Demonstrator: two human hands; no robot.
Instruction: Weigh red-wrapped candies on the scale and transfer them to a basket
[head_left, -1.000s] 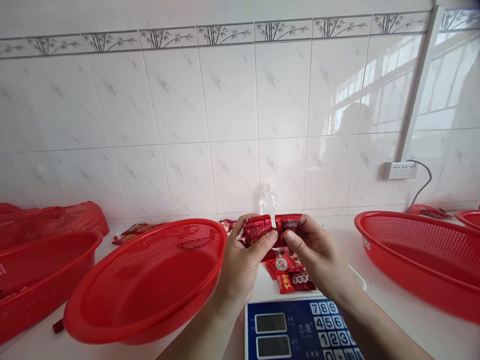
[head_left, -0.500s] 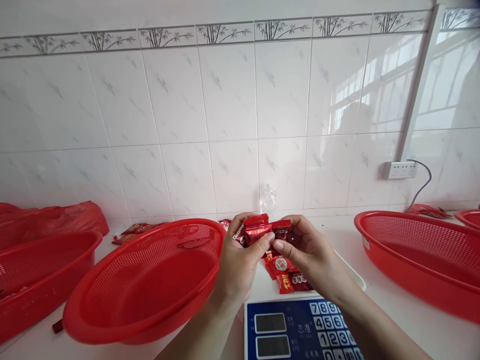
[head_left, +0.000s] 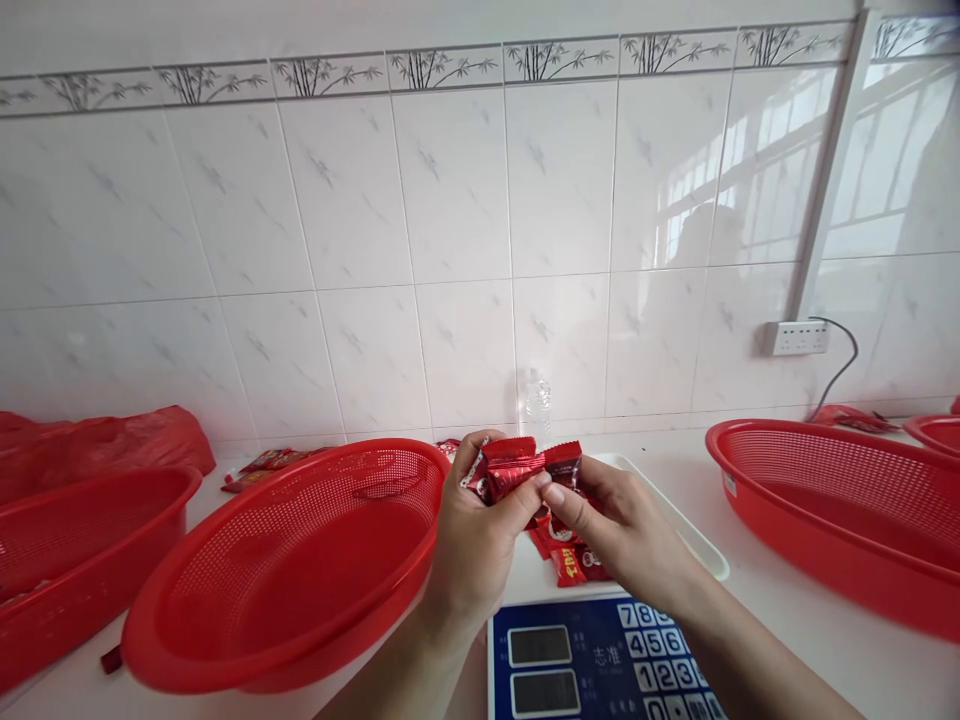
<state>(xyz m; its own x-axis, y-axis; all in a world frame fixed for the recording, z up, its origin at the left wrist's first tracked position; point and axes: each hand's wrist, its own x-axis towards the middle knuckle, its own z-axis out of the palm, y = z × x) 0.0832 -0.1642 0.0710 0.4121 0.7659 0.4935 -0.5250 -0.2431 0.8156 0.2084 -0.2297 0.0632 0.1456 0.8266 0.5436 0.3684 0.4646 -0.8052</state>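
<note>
Several small red wrapped packets (head_left: 514, 468) are bunched in my left hand (head_left: 472, 525), its fingers curled round them and the thumb pressing on the front. My right hand (head_left: 626, 510) pinches a dark red packet (head_left: 562, 464) at the bunch's right side. Both thumbs nearly meet at the middle. Below the hands, more red packets (head_left: 571, 563) lie on the white tray (head_left: 705, 545) of a scale. The scale's blue panel (head_left: 592, 655), with two dark displays and number keys, sits nearest me. My hands hide part of the tray and its packets.
A large red plastic basket (head_left: 300, 675) stands left of the scale, with another red basket (head_left: 90, 580) farther left. To the right is a third red basket (head_left: 825, 560). A clear bottle (head_left: 537, 400) stands by the tiled wall, and a power socket (head_left: 796, 338) is fixed at right.
Both hands stay together round the packets. My right fingers have drawn in slightly behind the dark red packet, and more of the tray's far edge shows. The view has shifted a little.
</note>
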